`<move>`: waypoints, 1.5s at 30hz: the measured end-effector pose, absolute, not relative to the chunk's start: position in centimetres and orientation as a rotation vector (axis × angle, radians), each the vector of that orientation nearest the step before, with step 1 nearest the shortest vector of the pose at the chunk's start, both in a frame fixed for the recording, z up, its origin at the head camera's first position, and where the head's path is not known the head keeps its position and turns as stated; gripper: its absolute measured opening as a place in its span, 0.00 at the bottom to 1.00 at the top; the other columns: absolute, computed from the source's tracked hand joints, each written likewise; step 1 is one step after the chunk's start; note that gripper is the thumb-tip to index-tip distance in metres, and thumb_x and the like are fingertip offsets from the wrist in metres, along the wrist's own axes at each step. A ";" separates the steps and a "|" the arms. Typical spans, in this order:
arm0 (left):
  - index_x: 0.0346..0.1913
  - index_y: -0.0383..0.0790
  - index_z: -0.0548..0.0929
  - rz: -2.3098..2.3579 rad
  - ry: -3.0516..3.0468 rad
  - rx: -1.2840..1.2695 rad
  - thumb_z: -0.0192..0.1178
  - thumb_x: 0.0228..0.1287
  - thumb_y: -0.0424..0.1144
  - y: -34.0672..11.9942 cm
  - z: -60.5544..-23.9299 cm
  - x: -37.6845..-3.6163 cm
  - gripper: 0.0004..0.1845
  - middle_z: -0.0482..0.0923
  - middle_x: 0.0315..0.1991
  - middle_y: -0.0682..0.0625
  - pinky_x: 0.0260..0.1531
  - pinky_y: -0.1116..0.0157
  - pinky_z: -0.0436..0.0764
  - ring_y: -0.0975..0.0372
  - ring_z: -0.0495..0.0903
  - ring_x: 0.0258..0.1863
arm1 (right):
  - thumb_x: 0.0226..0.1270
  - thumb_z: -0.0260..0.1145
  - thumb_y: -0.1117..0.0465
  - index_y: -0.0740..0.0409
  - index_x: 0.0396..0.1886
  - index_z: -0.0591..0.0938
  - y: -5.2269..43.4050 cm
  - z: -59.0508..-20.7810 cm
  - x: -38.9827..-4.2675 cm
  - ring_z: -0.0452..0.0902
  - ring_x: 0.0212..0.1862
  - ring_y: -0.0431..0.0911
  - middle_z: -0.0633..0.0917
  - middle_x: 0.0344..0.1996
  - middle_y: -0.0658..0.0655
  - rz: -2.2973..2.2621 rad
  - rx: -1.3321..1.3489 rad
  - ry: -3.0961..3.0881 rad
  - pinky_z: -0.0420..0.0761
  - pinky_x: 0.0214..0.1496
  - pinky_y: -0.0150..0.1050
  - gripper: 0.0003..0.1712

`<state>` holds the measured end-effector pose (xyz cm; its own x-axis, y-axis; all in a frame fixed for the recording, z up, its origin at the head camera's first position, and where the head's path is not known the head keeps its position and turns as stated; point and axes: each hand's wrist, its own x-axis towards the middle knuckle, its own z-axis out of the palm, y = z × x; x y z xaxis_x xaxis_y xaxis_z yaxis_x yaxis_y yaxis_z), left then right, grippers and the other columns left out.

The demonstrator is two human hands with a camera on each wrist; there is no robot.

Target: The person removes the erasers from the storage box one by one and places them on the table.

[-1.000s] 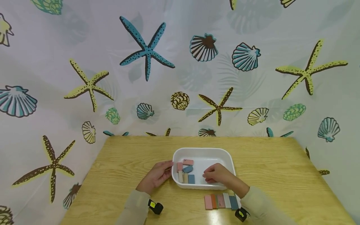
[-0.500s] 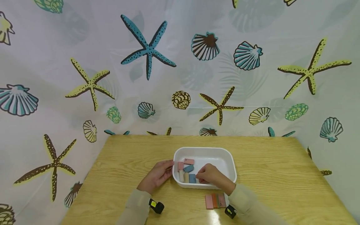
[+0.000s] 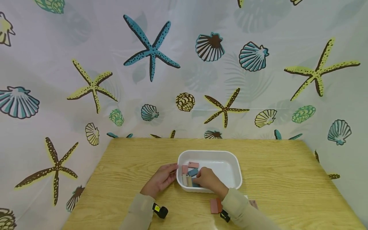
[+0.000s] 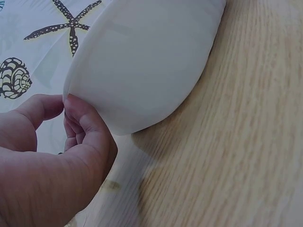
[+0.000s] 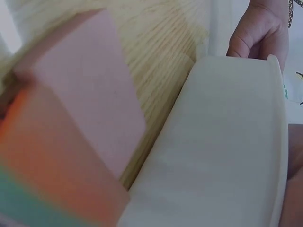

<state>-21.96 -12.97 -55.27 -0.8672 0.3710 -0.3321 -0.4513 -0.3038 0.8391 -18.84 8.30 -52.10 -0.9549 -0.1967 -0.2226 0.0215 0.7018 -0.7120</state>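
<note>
A white plastic tray (image 3: pixel 237 172) stands on the wooden table. My left hand (image 3: pixel 161 179) pinches its left rim between thumb and fingers, plain in the left wrist view. My right hand (image 3: pixel 211 180) reaches inside over the near wall, fingers curled, fingertips at a rectangular blue eraser (image 3: pixel 195 185) and partly covering it. Left of that stand a tan eraser (image 3: pixel 189 181) and a whitish one. Behind lie a rounded blue eraser (image 3: pixel 193 172) and two pink erasers (image 3: pixel 193 164). In the right wrist view the tray wall (image 5: pixel 218 142) hides most of the right hand.
In front of the tray lies a row of erasers, partly under the right sleeve: a pink eraser (image 3: pixel 214 206), an orange-and-green eraser (image 5: pixel 61 156) and others. A shell-and-starfish curtain (image 3: pixel 184 64) hangs behind and beside the wooden table (image 3: pixel 276 172).
My right hand has moved left inside the tray to the rectangular blue eraser. The tan and whitish erasers have shifted slightly left. My left hand keeps its hold on the rim.
</note>
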 end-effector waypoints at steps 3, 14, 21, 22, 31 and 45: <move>0.59 0.24 0.68 2.182 1.453 -0.099 0.53 0.68 0.36 -12.9 -55.1 -21.9 0.22 0.75 0.44 0.44 0.41 0.71 0.78 0.64 0.74 0.38 | 0.53 0.69 0.61 0.67 0.30 0.78 8.1 -52.1 -18.8 0.71 0.28 0.45 0.77 0.24 0.54 -1.087 -0.140 2.645 0.73 0.29 0.37 0.13; 0.59 0.23 0.68 2.184 1.456 -0.115 0.53 0.68 0.36 -12.8 -55.0 -22.0 0.22 0.75 0.44 0.43 0.40 0.71 0.78 0.64 0.75 0.37 | 0.52 0.69 0.64 0.69 0.30 0.77 7.7 -52.2 -18.7 0.70 0.27 0.45 0.77 0.24 0.55 -1.069 -0.197 2.651 0.72 0.28 0.36 0.12; 0.59 0.24 0.68 2.182 1.474 -0.135 0.53 0.68 0.36 -13.1 -55.1 -21.9 0.22 0.74 0.45 0.43 0.40 0.71 0.78 0.63 0.74 0.38 | 0.53 0.67 0.66 0.64 0.21 0.75 7.2 -52.4 -18.9 0.65 0.21 0.42 0.71 0.17 0.50 -1.054 -0.220 2.641 0.65 0.21 0.32 0.10; 0.58 0.24 0.69 2.182 1.478 -0.133 0.53 0.68 0.36 -13.1 -55.1 -21.9 0.22 0.74 0.45 0.43 0.40 0.71 0.78 0.63 0.74 0.38 | 0.53 0.67 0.65 0.62 0.18 0.73 7.1 -52.4 -18.9 0.64 0.19 0.42 0.69 0.15 0.49 -1.049 -0.231 2.645 0.63 0.20 0.32 0.12; 0.59 0.23 0.68 2.185 1.451 -0.107 0.52 0.69 0.36 -13.0 -55.1 -21.9 0.22 0.73 0.44 0.44 0.37 0.72 0.77 0.64 0.73 0.36 | 0.50 0.67 0.66 0.57 0.12 0.65 7.0 -52.0 -18.5 0.57 0.16 0.41 0.62 0.11 0.48 -1.094 -0.212 2.665 0.57 0.17 0.32 0.19; 0.58 0.23 0.69 2.188 1.470 -0.103 0.52 0.69 0.35 -13.0 -55.4 -22.0 0.21 0.74 0.43 0.45 0.37 0.72 0.78 0.65 0.74 0.36 | 0.52 0.69 0.59 0.66 0.38 0.79 8.8 -51.1 -18.7 0.73 0.33 0.43 0.80 0.30 0.52 -1.219 -0.094 2.696 0.76 0.35 0.38 0.17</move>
<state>-22.02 -12.96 -55.37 -0.8732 0.3591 -0.3295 -0.4407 -0.2934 0.8483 -18.70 8.77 -51.05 -0.9817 -0.1313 -0.1378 0.0168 0.6616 -0.7497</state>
